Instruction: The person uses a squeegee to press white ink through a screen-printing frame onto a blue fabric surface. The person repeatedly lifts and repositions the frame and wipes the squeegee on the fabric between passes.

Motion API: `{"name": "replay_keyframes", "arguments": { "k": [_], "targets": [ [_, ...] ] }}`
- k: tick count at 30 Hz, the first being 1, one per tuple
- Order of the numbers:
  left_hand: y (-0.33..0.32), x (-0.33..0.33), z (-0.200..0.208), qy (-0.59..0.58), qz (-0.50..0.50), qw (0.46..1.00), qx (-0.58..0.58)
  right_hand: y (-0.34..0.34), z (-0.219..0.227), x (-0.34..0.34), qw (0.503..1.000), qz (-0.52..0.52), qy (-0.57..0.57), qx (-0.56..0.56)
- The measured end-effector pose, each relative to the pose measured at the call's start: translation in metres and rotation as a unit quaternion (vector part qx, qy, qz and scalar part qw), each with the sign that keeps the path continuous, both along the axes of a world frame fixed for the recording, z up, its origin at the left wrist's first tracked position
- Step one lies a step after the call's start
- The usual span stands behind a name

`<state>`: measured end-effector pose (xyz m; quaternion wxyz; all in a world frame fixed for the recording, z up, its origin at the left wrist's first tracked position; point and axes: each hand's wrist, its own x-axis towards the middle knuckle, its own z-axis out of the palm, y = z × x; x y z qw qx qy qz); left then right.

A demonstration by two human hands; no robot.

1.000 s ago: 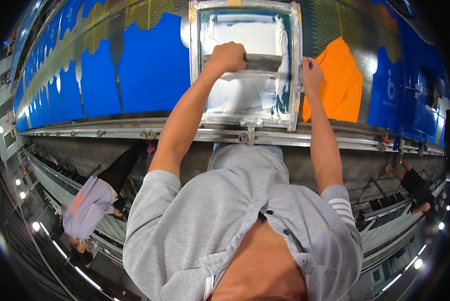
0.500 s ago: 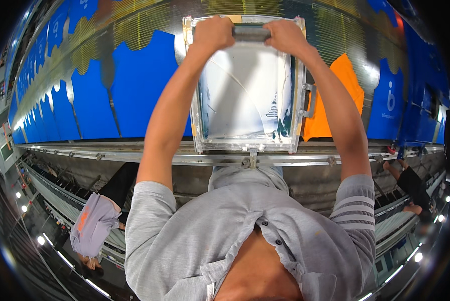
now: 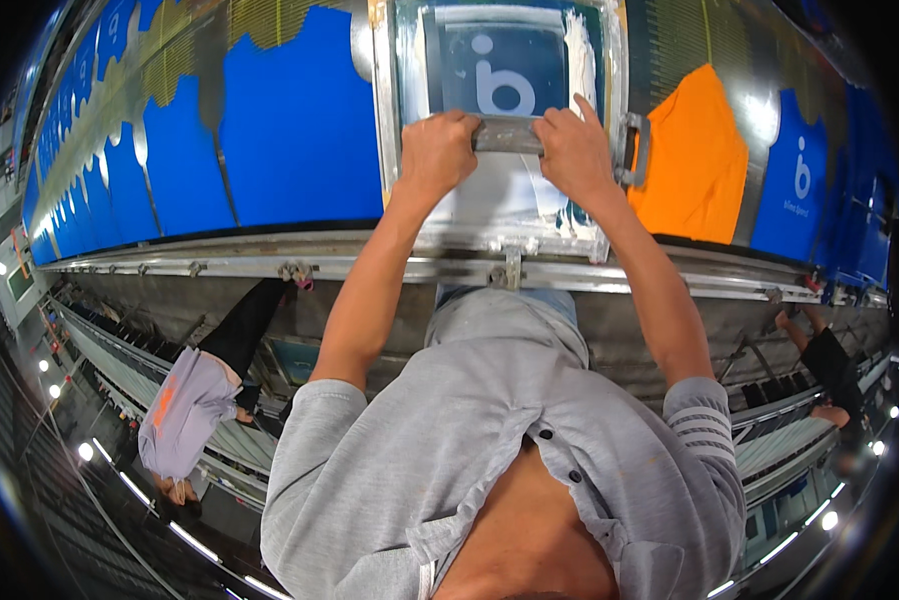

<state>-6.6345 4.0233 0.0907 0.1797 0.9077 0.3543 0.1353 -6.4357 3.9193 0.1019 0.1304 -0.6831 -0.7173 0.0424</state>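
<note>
Both hands grip a squeegee [image 3: 507, 135] that lies across the screen printing frame [image 3: 381, 105]. My left hand [image 3: 437, 152] is closed round its left end, and my right hand [image 3: 576, 152] round its right end, with the index finger pointing up. Beyond the squeegee, the dark mesh shows a pale round logo [image 3: 504, 88]. White ink [image 3: 579, 55] is smeared along the right side of the mesh, and more white covers the part nearer to me. A metal handle [image 3: 637, 148] sticks out from the frame's right side.
Blue cut fabric pieces [image 3: 294, 120] lie in a row on the long table at left. Right of the frame are an orange piece [image 3: 694, 165] and a printed blue one [image 3: 789, 180]. A metal rail [image 3: 369, 270] edges the table. Another person [image 3: 191, 405] stands at lower left.
Both hands have drawn the squeegee toward me, from the frame's far end to about its middle. The mesh behind it has turned from white to dark, baring the logo.
</note>
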Motion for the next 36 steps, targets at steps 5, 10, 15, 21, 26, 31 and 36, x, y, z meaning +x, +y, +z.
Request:
{"name": "replay_keyframes", "arguments": {
  "k": [5, 10, 15, 21, 26, 31, 36],
  "targets": [
    [-0.086, -0.047, -0.009, 0.032, 0.000, 0.999, -0.020, -0.087, -0.005, -0.048, 0.999, -0.006, 0.038, -0.020],
    [-0.099, -0.046, 0.008, 0.155, -0.058, 0.983, -0.083, -0.104, 0.011, -0.047, 0.977, -0.008, 0.127, -0.172],
    [-0.070, 0.012, 0.001, 0.249, -0.098, 0.948, -0.172, -0.071, 0.011, 0.040, 0.929, -0.209, 0.305, 0.009],
    [0.008, 0.066, -0.027, 0.388, -0.170, 0.804, -0.416, -0.049, -0.050, 0.109, 0.847, -0.392, 0.359, 0.017],
    [0.107, 0.092, 0.006, 0.330, -0.359, 0.804, -0.341, -0.047, -0.028, 0.092, 0.745, -0.439, 0.501, -0.028],
    [0.190, 0.135, 0.053, 0.247, -0.144, 0.941, -0.182, -0.042, -0.013, 0.084, 0.735, -0.465, 0.493, -0.029],
    [0.154, 0.115, 0.034, 0.111, -0.056, 0.992, 0.005, -0.038, 0.000, 0.084, 0.756, -0.453, 0.473, -0.011]
  ]
}}
